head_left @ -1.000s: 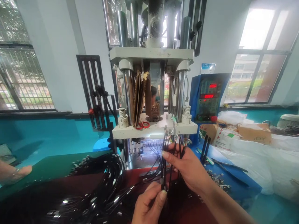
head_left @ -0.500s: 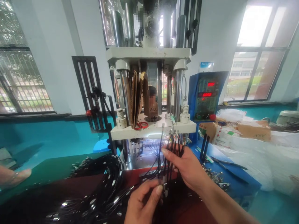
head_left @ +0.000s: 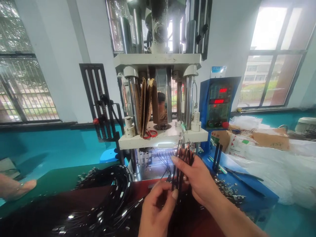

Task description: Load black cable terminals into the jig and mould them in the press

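The right hand [head_left: 197,172] clasps black cables [head_left: 179,181], the left hand [head_left: 158,202] pinching them lower; a white press platform [head_left: 138,142] bounds the space ahead, red table [head_left: 91,196] beneath, teal-and-white wall [head_left: 56,89] beyond.

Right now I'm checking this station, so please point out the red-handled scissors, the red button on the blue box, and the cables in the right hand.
Scissors [head_left: 150,133]: head view, on the red handles.
Red button [head_left: 225,125]: head view, middle of its cap.
Cables [head_left: 178,177]: head view, on the black strands.
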`<state>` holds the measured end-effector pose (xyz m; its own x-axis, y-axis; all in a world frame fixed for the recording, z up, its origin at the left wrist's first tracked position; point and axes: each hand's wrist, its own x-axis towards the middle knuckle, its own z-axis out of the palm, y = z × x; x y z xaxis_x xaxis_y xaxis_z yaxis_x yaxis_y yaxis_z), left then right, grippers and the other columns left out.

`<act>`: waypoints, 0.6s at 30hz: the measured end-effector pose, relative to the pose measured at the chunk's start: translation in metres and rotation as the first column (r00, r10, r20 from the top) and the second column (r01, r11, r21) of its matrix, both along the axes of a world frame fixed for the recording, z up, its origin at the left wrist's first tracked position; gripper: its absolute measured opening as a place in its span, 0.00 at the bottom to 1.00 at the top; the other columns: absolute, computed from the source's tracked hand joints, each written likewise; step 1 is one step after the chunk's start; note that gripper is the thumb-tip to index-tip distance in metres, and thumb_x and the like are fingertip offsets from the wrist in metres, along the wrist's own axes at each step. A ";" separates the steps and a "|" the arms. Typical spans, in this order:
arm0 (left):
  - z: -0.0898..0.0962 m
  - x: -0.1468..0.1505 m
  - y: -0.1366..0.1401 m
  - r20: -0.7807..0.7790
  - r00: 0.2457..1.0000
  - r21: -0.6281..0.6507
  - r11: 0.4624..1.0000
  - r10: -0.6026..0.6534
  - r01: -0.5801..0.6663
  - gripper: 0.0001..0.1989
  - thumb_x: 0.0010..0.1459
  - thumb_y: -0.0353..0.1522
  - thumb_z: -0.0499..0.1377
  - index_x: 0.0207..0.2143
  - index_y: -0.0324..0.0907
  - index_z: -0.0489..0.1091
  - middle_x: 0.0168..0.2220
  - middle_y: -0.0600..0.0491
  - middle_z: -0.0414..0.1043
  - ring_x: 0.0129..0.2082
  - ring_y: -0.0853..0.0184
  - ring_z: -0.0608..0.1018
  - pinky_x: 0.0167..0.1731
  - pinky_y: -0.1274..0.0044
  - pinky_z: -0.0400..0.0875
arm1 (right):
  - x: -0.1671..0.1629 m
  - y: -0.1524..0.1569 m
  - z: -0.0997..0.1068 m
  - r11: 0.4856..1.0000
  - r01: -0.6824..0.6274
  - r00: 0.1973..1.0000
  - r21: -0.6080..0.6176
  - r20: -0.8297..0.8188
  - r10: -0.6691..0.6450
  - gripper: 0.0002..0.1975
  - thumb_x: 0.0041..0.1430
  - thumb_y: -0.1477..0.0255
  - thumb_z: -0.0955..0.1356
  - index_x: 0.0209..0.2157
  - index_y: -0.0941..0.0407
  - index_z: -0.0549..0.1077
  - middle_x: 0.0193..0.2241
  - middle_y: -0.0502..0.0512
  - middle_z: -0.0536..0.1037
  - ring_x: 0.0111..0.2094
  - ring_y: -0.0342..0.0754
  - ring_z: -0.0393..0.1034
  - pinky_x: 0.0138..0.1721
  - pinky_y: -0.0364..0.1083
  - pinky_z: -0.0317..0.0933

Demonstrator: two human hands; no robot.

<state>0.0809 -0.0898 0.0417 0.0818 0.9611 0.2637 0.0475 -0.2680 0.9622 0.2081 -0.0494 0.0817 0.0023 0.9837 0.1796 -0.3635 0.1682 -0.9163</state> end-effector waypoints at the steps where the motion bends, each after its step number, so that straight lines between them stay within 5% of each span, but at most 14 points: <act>1: -0.001 -0.001 0.001 -0.002 1.000 0.005 1.000 -0.016 0.016 0.13 0.54 0.41 0.59 0.30 0.39 0.69 0.33 0.52 0.69 0.34 0.67 0.69 0.36 0.79 0.63 | 0.001 0.000 0.001 1.000 -0.013 1.000 -0.019 -0.004 0.013 0.16 0.49 0.62 0.73 0.37 0.54 0.70 0.21 0.43 0.64 0.17 0.36 0.54 0.14 0.36 0.48; 6: -0.005 -0.010 0.003 0.070 0.977 -0.109 0.972 -0.202 0.209 0.14 0.53 0.41 0.60 0.28 0.39 0.66 0.27 0.56 0.65 0.28 0.71 0.66 0.30 0.81 0.61 | 0.004 -0.002 0.004 0.999 -0.028 1.000 -0.035 0.011 0.029 0.13 0.50 0.60 0.72 0.29 0.56 0.71 0.19 0.45 0.65 0.17 0.38 0.57 0.15 0.37 0.53; 12: 0.005 -0.003 -0.001 0.230 0.894 -0.130 0.898 -0.384 0.420 0.18 0.55 0.42 0.58 0.44 0.41 0.69 0.41 0.48 0.72 0.39 0.63 0.74 0.44 0.71 0.66 | 0.001 -0.004 0.005 0.998 0.003 1.000 -0.061 -0.020 -0.004 0.15 0.50 0.60 0.72 0.32 0.57 0.73 0.22 0.48 0.71 0.20 0.41 0.63 0.18 0.39 0.58; 18: -0.002 -0.003 -0.002 0.184 0.875 -0.315 0.817 -0.447 0.484 0.21 0.57 0.44 0.55 0.44 0.38 0.68 0.30 0.50 0.72 0.26 0.67 0.75 0.31 0.73 0.70 | 0.008 0.005 -0.007 0.993 0.076 0.996 -0.088 0.043 -0.073 0.18 0.50 0.57 0.71 0.34 0.58 0.74 0.20 0.47 0.70 0.17 0.39 0.59 0.15 0.39 0.52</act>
<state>0.0783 -0.0918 0.0395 0.5339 0.8445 -0.0419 -0.0974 0.1107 0.9891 0.2160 -0.0440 0.0751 0.0709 0.9932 0.0919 -0.3159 0.1097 -0.9424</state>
